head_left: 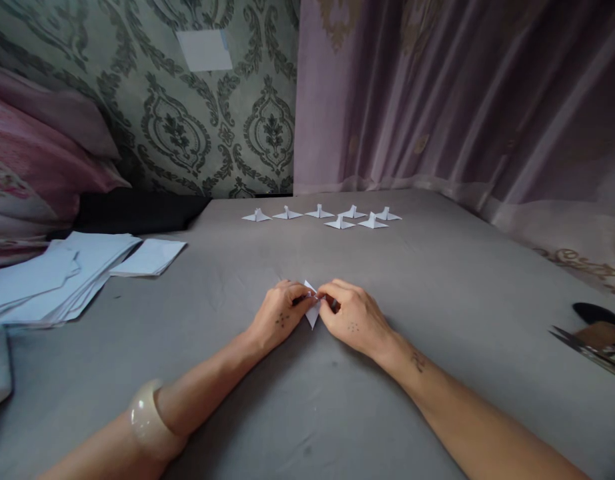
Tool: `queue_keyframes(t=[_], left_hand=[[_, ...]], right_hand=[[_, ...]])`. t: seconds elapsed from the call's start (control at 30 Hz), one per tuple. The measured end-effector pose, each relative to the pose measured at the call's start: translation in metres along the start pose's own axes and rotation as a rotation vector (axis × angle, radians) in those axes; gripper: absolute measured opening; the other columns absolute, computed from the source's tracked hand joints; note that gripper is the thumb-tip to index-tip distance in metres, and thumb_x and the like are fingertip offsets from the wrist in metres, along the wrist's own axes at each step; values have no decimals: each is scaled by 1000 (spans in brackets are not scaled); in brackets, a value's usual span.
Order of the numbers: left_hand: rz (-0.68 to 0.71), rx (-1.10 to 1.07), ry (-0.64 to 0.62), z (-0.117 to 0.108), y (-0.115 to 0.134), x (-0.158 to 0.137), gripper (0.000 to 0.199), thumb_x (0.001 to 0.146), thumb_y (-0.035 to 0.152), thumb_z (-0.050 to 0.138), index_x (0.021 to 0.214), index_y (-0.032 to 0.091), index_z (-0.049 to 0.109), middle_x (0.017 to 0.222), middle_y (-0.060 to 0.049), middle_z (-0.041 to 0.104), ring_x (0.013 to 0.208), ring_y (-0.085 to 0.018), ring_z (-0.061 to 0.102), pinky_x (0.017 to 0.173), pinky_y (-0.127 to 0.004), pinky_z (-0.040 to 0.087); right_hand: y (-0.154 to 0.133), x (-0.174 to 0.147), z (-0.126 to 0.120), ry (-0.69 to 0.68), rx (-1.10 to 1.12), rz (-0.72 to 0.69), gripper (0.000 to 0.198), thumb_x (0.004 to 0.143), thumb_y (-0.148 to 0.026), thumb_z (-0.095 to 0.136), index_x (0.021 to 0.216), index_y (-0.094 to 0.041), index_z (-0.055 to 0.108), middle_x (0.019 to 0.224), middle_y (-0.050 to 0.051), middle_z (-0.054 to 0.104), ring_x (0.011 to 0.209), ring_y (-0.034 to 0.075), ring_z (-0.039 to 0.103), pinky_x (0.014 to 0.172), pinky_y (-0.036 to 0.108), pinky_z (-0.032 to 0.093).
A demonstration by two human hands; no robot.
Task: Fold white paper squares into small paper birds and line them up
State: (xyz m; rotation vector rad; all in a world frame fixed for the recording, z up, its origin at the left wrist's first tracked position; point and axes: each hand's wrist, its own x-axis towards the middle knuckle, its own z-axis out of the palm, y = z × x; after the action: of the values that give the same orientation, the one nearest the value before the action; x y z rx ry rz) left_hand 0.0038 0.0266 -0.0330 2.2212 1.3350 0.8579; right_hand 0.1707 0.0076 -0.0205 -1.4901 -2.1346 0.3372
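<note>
Both hands meet over the middle of the grey cloth surface, around a small folded white paper piece point(312, 316). My left hand point(283, 307) pinches its left side between thumb and fingers. From the other side, my right hand point(355, 313) grips it with thumb and forefinger. Pointed ends of the paper stick out above and below the fingertips; its centre is mostly hidden by them. Farther back stand several folded white paper figures point(319, 212) with flat pointed wings and an upright middle, in two loose rows.
Stacked white paper sheets point(62, 283) lie at the left, with a smaller paper stack point(150, 257) beside them. Behind is a folded black cloth point(137, 212). Scissors point(582, 343) and a dark object rest at the right edge. A purple curtain point(367, 100) hangs at the back.
</note>
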Motion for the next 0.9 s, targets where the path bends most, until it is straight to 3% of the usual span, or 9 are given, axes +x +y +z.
queue_keyframes(t=[0.2, 0.4, 0.53, 0.73, 0.9], left_hand=[[19, -44, -8, -1, 3, 1, 13, 85, 22, 58, 81, 21, 70, 81, -2, 72, 79, -16, 63, 74, -26, 47], [-37, -86, 48, -3, 1, 0, 13, 82, 21, 59, 78, 21, 72, 79, -2, 72, 77, -16, 64, 71, -25, 47], [-158, -85, 130, -4, -1, 0, 16, 82, 27, 57, 78, 20, 71, 77, -2, 71, 72, -16, 64, 66, -25, 47], [-295, -61, 151, -6, 4, -5, 33, 75, 33, 66, 102, 16, 64, 85, -6, 69, 69, -17, 65, 66, -30, 51], [-383, -274, 99, -5, 9, -11, 37, 75, 23, 59, 111, 13, 55, 85, -8, 70, 74, -18, 68, 67, -30, 54]], right_hand=[[1, 1, -1, -6, -12, -13, 20, 81, -14, 47, 87, -24, 64, 83, 0, 63, 66, 12, 56, 63, 24, 38], [7, 4, -1, 103, 47, 58, 18, 80, -12, 47, 88, -21, 60, 83, 1, 66, 69, 13, 58, 67, 25, 41], [9, 2, 2, 77, 61, 79, 18, 80, -12, 48, 90, -21, 60, 82, 1, 67, 70, 14, 60, 67, 25, 41], [7, 2, 2, 60, 58, 102, 19, 82, -13, 47, 94, -21, 60, 87, 3, 68, 77, 16, 62, 69, 26, 42], [1, -2, 0, 25, 49, 85, 11, 84, -23, 52, 92, -23, 60, 89, 1, 65, 72, 14, 60, 62, 25, 39]])
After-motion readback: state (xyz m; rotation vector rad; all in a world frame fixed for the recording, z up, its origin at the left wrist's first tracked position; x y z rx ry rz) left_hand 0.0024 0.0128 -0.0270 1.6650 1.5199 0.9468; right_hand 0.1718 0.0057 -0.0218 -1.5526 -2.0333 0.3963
